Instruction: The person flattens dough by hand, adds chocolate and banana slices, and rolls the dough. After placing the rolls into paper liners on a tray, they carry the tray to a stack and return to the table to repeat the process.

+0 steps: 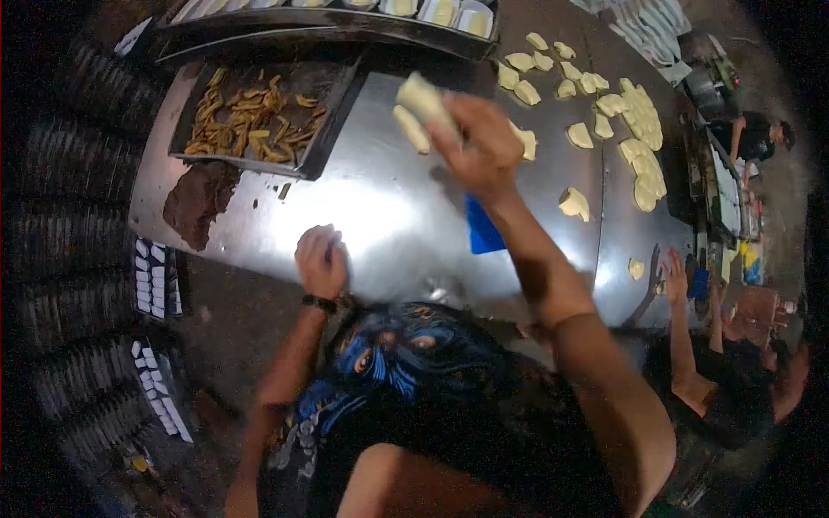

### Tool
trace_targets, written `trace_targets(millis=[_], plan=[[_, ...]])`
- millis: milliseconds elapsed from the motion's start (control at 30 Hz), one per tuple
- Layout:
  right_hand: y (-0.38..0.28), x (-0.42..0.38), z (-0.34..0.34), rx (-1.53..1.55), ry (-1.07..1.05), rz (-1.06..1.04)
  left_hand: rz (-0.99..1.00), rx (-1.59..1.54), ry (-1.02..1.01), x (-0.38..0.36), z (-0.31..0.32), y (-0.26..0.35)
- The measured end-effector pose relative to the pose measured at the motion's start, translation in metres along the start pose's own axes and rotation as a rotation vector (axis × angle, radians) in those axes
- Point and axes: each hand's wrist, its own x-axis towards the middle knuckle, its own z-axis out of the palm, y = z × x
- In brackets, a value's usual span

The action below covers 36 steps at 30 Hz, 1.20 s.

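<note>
My right hand [479, 142] is wrapped round a pale roll of dough [423, 99], raised over the metal table [371, 190]. Just left of it, another pale roll [411, 129] lies on the metal. My left hand [322, 259], with a dark wristband, rests at the table's near edge; its fingers look curled, and I cannot make out whether anything is in them. Under my right forearm a blue scraper-like piece [484, 228] is partly hidden. Several flat dough pieces [579, 135] are spread to the right of my right hand.
A dark tray [326, 147] of brown strips stands at the back left, beside a brown smear [200, 203]. Behind is a long tray [328, 19] of dough in white papers. Joined dough pieces [641, 116] lie right. Another person's hands [676, 278] are at the right edge.
</note>
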Motion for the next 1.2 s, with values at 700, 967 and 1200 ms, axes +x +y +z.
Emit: trace_targets(millis=[700, 967, 1200], plan=[[0.17, -0.071, -0.087, -0.074, -0.858, 0.621, -0.141, -0.069, 0.068, -0.005, 0.04, -0.009], [-0.07, -0.061, 0.007, 0.674, -0.553, 1.011, -0.539, -0.847, 0.297, 0.063, 0.014, 0.1], [-0.169, -0.091, 0.084, 0.39, -0.519, 0.827, -0.756, -0.673, 0.336, 0.029, -0.079, 0.062]])
